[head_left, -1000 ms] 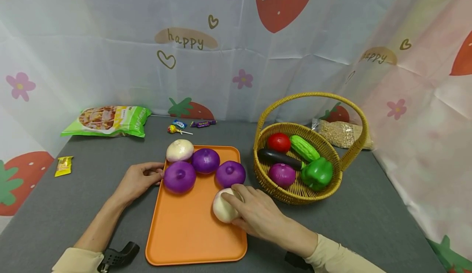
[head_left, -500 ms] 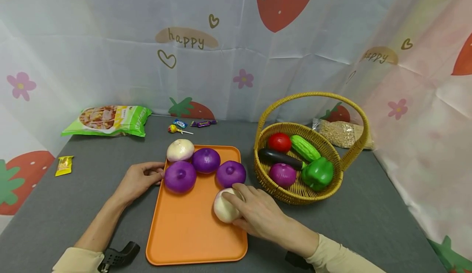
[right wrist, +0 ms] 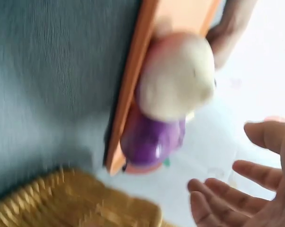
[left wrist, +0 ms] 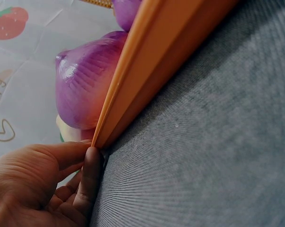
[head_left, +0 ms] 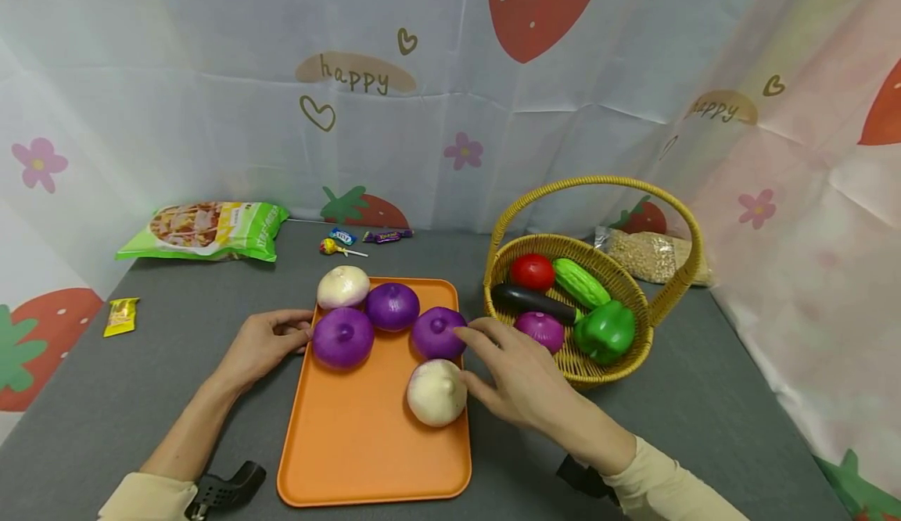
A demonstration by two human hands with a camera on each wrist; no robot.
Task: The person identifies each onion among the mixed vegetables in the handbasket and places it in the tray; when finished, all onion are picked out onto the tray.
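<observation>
My left hand (head_left: pixel 271 345) pinches the left rim of the orange tray (head_left: pixel 373 458) between thumb and fingers, as the left wrist view also shows. On the tray's far half lie a white onion (head_left: pixel 343 287) and purple onions, one near the left rim (head_left: pixel 342 339), one at the back (head_left: pixel 393 307) and one on the right (head_left: pixel 438 333). A second white onion (head_left: pixel 436 393) with a purplish underside sits by the right rim. Just right of it hovers my right hand (head_left: pixel 524 372), fingers loosely bent and apart, holding nothing.
A wicker basket (head_left: pixel 570 380) with a tall handle stands right of the tray, holding a tomato, eggplant, green pepper, purple onion and a ridged green vegetable. Behind it lies a bag of grains (head_left: pixel 647 256). Sweets (head_left: pixel 342 237) and a green snack bag (head_left: pixel 211 231) lie at the back.
My right hand has let go of the nearer white onion and moved right, towards the basket. That onion stays on the tray. My left hand keeps its place at the rim.
</observation>
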